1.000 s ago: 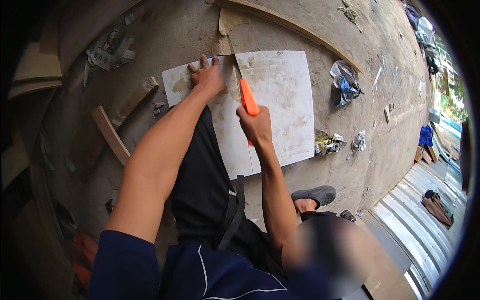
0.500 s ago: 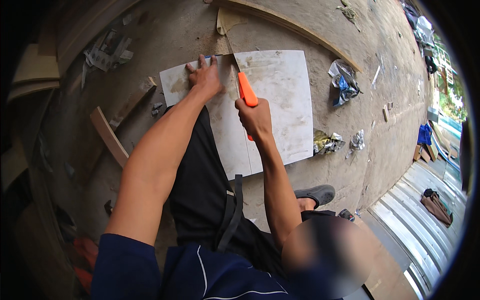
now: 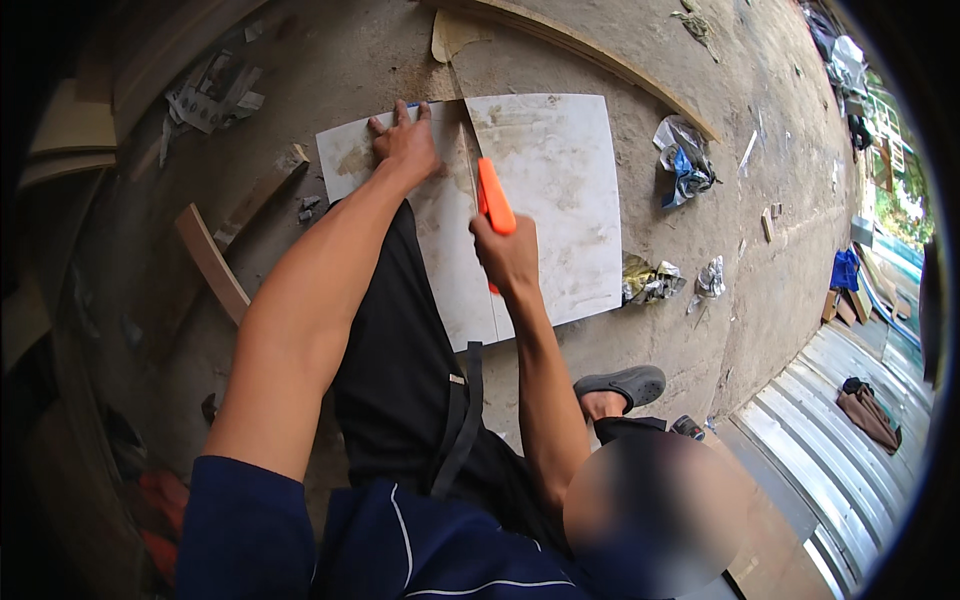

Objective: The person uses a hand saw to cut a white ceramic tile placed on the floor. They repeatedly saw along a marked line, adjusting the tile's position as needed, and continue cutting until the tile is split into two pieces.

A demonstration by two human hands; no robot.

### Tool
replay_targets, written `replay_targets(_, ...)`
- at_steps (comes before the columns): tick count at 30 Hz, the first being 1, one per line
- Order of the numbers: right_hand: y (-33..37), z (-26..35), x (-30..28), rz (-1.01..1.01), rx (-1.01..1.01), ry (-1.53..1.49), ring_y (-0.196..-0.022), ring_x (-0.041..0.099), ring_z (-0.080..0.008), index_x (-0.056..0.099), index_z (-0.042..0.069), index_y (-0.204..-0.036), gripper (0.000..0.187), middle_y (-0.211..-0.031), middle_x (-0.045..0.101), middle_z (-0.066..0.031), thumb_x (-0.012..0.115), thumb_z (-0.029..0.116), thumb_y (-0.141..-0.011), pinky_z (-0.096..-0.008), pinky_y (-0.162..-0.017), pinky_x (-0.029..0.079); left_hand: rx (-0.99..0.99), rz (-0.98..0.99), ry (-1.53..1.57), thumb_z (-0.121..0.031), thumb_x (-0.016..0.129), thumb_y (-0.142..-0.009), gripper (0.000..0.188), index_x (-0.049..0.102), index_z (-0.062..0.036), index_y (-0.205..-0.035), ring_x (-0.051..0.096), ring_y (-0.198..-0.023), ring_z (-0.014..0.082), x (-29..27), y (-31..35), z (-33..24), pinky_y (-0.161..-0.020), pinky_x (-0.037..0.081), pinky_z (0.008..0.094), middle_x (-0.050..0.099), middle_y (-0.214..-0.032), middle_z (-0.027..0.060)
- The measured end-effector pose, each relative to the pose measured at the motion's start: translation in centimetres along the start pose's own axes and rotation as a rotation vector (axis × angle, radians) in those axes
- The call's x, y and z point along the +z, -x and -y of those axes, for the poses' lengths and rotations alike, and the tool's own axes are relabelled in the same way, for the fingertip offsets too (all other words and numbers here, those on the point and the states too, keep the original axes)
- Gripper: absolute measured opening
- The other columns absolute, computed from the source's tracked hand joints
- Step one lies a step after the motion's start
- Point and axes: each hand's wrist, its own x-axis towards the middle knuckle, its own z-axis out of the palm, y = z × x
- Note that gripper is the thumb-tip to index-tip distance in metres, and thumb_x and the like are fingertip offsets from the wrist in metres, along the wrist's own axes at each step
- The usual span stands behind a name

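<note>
The left hand [image 3: 405, 148] lies flat, fingers spread, pinning a pale tile [image 3: 545, 200] to the concrete floor [image 3: 720, 260]. The right hand [image 3: 508, 255] grips an orange-handled cutter [image 3: 493, 198] near mid-tile. A scored line seems to run ahead to the far edge; the near half looks uncut.

A large pale, dirt-smeared square tile [image 3: 545, 200] lies flat on the ground, an orange-handled cutter [image 3: 494, 203] upright on it.

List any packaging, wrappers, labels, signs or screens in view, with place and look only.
Crumpled wrapper: on the ground right of the pale tile; white, grey and blue.
Crumpled foil wrapper: at the tile's lower right edge; yellowish and silver.
Small foil scrap: just right of that; silver.
No signs or screens.
</note>
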Motion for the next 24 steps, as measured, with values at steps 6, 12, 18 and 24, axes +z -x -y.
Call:
replay_targets(6, 8.4, -3.0, -2.4, 0.038, -0.062, -0.017, -0.045, 0.043, -0.0117, 0.049, -0.003, -0.057, 0.028, -0.047, 0.045, -0.0066, 0.060, 0.016, -0.074, -0.0324, -0.046, 0.035, -0.042, 0.052, 0.039, -0.036, 0.081, -0.062, 0.109, 0.018, -0.0199, -0.149, 0.032, -0.133, 0.0432, -2.2, 1.0, 0.5, -0.112, 0.018, 0.0544, 0.010, -0.154, 0.0186)
replay_targets(12, -0.3, -0.8, -0.3, 0.020, -0.001, -0.061, -0.046, 0.037, -0.0102, 0.047, -0.003, -0.056, 0.030, -0.046, 0.043, -0.0054, 0.062, 0.017, -0.074, -0.0323, -0.045, 0.034, -0.010, 0.027, -0.017, -0.037, 0.081, -0.065, 0.107, 0.017, -0.0216, -0.149, 0.036, -0.132, 0.0404, -1.2, 0.3, -0.4, -0.114, 0.018, 0.0513, 0.010, -0.155, 0.0166)
replay_targets(18, 11.1, -3.1, -2.6, 0.007, -0.114, -0.003, -0.046, 0.046, -0.0136, 0.049, -0.002, -0.057, 0.026, -0.049, 0.046, -0.0105, 0.060, 0.014, -0.074, -0.0317, -0.047, 0.038, -0.079, 0.112, 0.007, -0.037, 0.082, -0.065, 0.108, 0.016, -0.0219, -0.150, 0.033, -0.134, 0.0416, -3.1, 1.7, 0.4, -0.112, 0.023, 0.0510, 0.009, -0.155, 0.0155)
replay_targets(24, 1.8, -3.2, -0.4, 0.009, -0.141, 0.052, -0.046, 0.039, -0.0099, 0.047, -0.003, -0.056, 0.030, -0.047, 0.043, -0.0071, 0.062, 0.016, -0.074, -0.0321, -0.045, 0.034, -0.030, 0.082, -0.014, -0.036, 0.081, -0.065, 0.107, 0.016, -0.0252, -0.149, 0.025, -0.135, 0.0469, -1.9, 0.8, -0.8, -0.108, 0.032, 0.0500, 0.007, -0.156, 0.0130)
